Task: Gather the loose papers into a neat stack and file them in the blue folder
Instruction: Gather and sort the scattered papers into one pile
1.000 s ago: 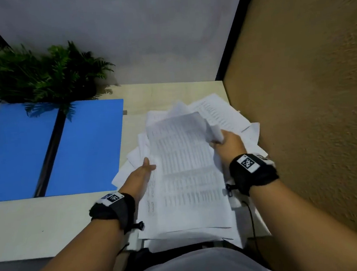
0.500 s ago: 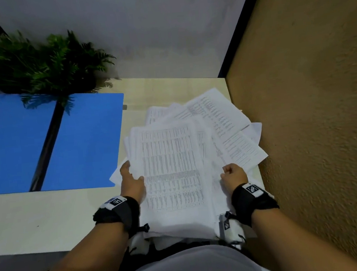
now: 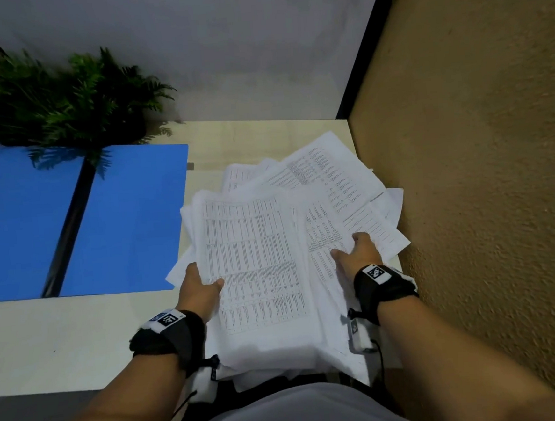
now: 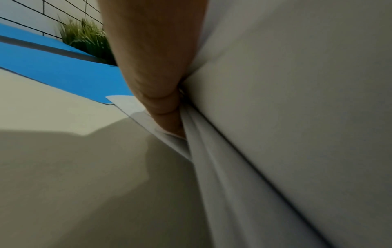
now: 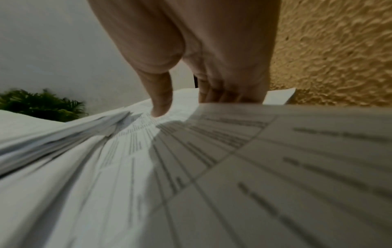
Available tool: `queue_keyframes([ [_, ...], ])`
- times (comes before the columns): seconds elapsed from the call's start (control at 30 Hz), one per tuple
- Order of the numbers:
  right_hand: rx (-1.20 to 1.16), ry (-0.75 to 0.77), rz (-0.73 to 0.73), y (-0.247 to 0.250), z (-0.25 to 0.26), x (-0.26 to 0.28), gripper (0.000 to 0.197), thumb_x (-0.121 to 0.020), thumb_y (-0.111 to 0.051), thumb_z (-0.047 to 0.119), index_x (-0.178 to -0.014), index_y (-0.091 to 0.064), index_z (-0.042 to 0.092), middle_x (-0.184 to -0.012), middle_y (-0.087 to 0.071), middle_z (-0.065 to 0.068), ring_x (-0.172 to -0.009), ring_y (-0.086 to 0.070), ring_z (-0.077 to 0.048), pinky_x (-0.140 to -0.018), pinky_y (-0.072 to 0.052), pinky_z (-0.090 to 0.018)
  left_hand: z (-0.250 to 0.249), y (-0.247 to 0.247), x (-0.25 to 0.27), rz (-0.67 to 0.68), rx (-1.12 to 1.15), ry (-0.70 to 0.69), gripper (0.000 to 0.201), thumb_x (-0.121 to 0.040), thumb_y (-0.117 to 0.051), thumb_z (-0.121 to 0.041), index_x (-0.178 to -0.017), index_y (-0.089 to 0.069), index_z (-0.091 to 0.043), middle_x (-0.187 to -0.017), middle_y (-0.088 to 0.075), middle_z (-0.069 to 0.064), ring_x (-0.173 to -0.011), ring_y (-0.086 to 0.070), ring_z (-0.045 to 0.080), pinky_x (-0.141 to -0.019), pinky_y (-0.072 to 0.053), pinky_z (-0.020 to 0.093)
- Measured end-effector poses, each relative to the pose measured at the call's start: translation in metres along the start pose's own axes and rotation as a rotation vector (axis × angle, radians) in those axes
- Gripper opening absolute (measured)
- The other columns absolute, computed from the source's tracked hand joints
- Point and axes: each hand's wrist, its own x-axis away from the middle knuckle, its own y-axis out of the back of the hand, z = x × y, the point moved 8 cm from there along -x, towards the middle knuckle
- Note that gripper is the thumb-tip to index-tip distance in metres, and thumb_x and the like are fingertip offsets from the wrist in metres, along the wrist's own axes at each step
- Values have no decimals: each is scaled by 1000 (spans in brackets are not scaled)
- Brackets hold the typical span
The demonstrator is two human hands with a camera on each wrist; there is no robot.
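Loose printed papers point(image 3: 256, 252) lie in an untidy pile on the right part of the table, some fanned out toward the far right. My left hand point(image 3: 199, 286) grips the left edge of the top bundle, thumb on top and fingers under it; the left wrist view shows those fingers point(image 4: 165, 104) tucked beneath the sheets point(image 4: 286, 134). My right hand point(image 3: 356, 254) sits on the right-hand sheets, its thumb point(image 5: 161, 104) pressing on paper and its fingers curled round a sheet's edge point(image 5: 275, 127). The blue folder point(image 3: 121, 222) lies open flat to the left of the pile.
A green fern-like plant point(image 3: 61, 101) stands behind the folder at the back left. A rough brown wall point(image 3: 484, 194) runs close along the table's right edge. Bare pale tabletop point(image 3: 64, 343) shows in front of the folder. A white wall closes off the back.
The bundle held up a second ago now lies flat on the pile. My right hand drew back toward me, then slid forward onto the right-hand sheets. My left hand stays at the left edge.
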Motion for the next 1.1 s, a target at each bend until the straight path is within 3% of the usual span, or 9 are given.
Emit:
queue_keyframes([
  [0.13,-63,-15,126,-21,-7,0,9,-92,-57,12,-99,-58,6,-101,-60,-10,-106,-58,-29,-88,-44,-28,0,-7,4,35,-11,46,22,-95,-55,-17,-116,-49,-17,-126,-61,7,-109,-61,27,-99,-49,48],
  [0.2,-109,-88,140,-31,-14,5,31,-95,-51,14,-121,-55,-3,-124,-58,-16,-118,-54,-34,-100,-43,-33,-7,-17,9,54,-71,46,30,-98,-50,-20,-126,-45,-10,-132,-51,-1,-117,-53,22,-102,-42,39],
  [0.33,-291,-142,202,-46,-6,25,34,-101,-38,24,-113,-58,0,-118,-59,-11,-110,-57,-31,-87,-48,-34,-10,-45,18,130,-182,107,41,-101,-43,-28,-134,-35,-5,-136,-45,9,-124,-47,30,-107,-37,39],
  [0.4,-499,-182,182,-39,-1,33,51,-102,-33,40,-141,-41,10,-145,-36,1,-130,-43,-26,-110,-33,-36,-11,-57,21,181,-166,121,31,-100,-43,-27,-124,-36,-9,-137,-45,16,-121,-49,32,-108,-39,44],
  [0.57,-525,-140,431,-52,-9,33,107,-66,-57,81,-149,-26,21,-153,-37,1,-137,-40,-15,-119,-20,-43,-23,-69,28,276,-192,57,48,-101,-42,-25,-145,-31,-7,-145,-41,0,-132,-43,23,-108,-33,30],
  [0.7,-485,-131,296,-43,-31,19,74,-66,-86,14,-129,-47,14,-126,-60,-4,-115,-61,-27,-109,-38,-49,-38,-75,34,364,-35,6,40,-99,-49,-24,-138,-47,-18,-135,-58,-3,-125,-55,21,-105,-40,35],
  [0.83,-615,-191,139,-18,-54,6,57,-73,-76,-3,-125,-54,1,-120,-63,-15,-114,-58,-35,-105,-42,-51,-82,-69,9,279,-121,-136,20,-97,-55,-28,-87,-62,-12,-85,-68,7,-73,-60,22,-69,-48,29],
  [0.97,-719,-224,88,2,-69,-2,43,-82,-68,-1,-123,-58,8,-115,-66,-13,-104,-62,-34,-99,-46,-48,-138,-47,-50,19,-489,-311,27,-94,-57,-22,-115,-63,-7,-121,-64,17,-110,-60,34,-91,-46,35],
  [1.1,-741,-234,40,13,-75,-8,40,-86,-66,2,-124,-58,10,-118,-64,-7,-107,-61,-32,-99,-47,-49,-184,-70,-97,44,-848,-404,58,-95,-57,-25,-147,-37,-8,-152,-38,17,-136,-41,36,-109,-34,40],
])
